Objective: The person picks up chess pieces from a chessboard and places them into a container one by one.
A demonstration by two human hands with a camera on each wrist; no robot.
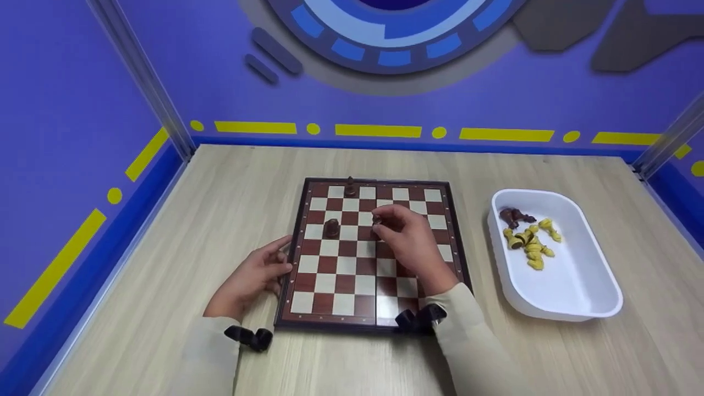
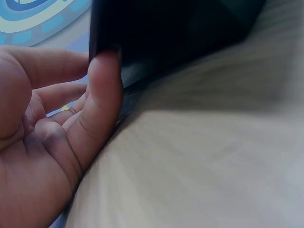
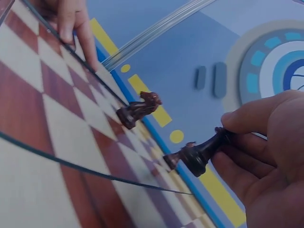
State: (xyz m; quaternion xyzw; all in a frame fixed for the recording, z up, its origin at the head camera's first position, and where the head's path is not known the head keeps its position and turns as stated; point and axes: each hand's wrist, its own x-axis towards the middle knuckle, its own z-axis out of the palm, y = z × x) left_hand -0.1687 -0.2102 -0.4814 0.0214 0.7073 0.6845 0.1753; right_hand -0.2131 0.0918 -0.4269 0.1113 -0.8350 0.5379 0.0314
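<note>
The right hand is pinching a dark brown chess piece over the folding wooden chessboard, while the left hand is resting relaxed fingers against the board's left edge.

bench: pale wood-grain laminate, matt | chessboard: smooth wood-look squares, slight sheen, dark glossy frame | dark chess piece pinched in right hand: glossy brown plastic | tub: smooth white plastic, soft gloss | yellow pieces: shiny plastic | sleeves: beige matt cloth
</note>
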